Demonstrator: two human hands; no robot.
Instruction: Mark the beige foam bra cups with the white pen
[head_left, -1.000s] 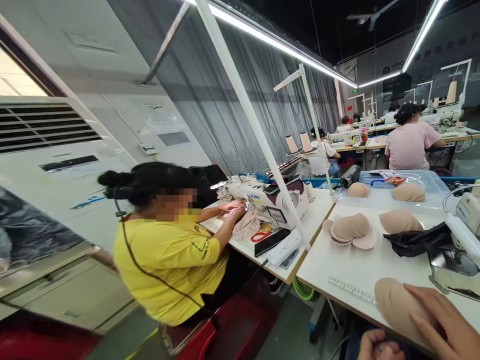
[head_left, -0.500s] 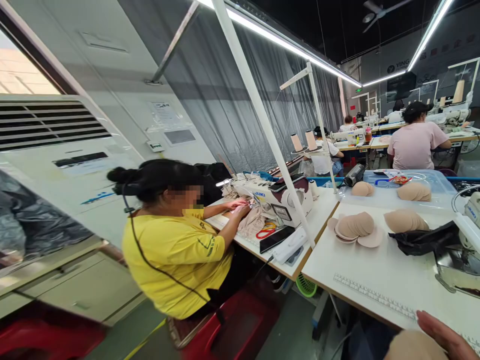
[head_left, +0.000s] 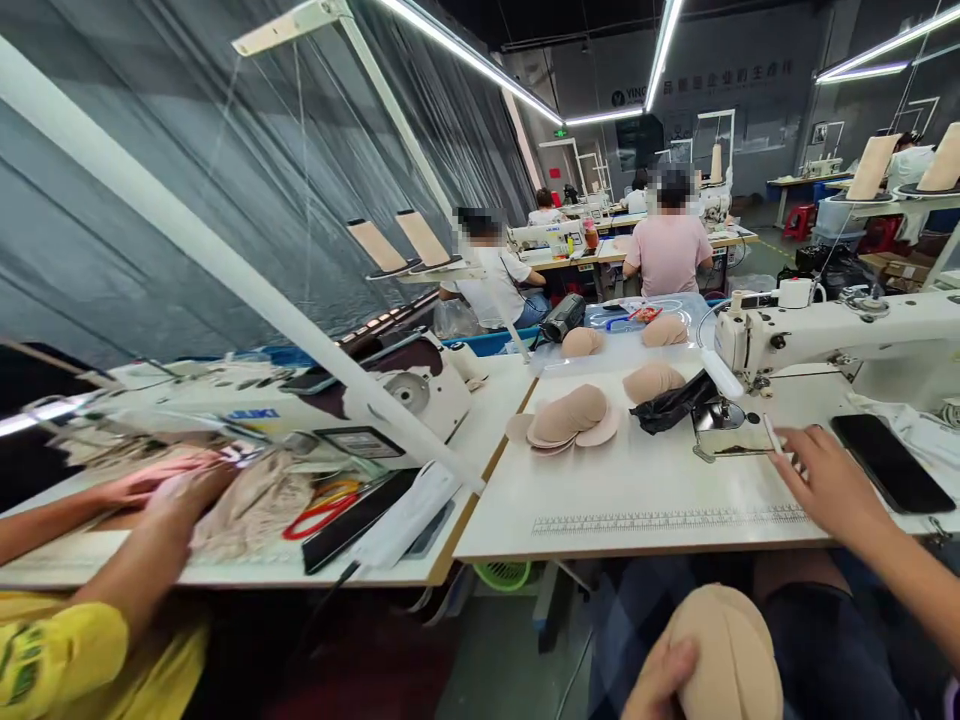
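Note:
My left hand [head_left: 664, 675] is wrapped round a stack of beige, rounded fabric pads [head_left: 726, 645], held over my lap below the table edge. My right hand [head_left: 832, 485] is above the tabletop, beside the sewing machine's metal plate [head_left: 731, 435]. Between its thumb and fingers is a slim white stick [head_left: 772, 434], whose kind I cannot make out. Just right of this hand lies a black phone [head_left: 892, 463]. More beige pads [head_left: 571, 415] lie fanned in a pile on the white table, with another pile [head_left: 652, 381] beside a black plastic bag [head_left: 673, 402].
The white sewing machine [head_left: 840, 325] stands at the right. A printed ruler [head_left: 667, 521] runs along the front table edge. At the left, a co-worker's hands [head_left: 176, 480] work beige cloth [head_left: 251, 505] near red-handled scissors [head_left: 319, 512]. A slanting white pole [head_left: 247, 285] crosses the left side.
The view has swung right, away from the co-worker in yellow towards my table and machine. My left hand with its pads and my right hand with the white stick now show more fully.

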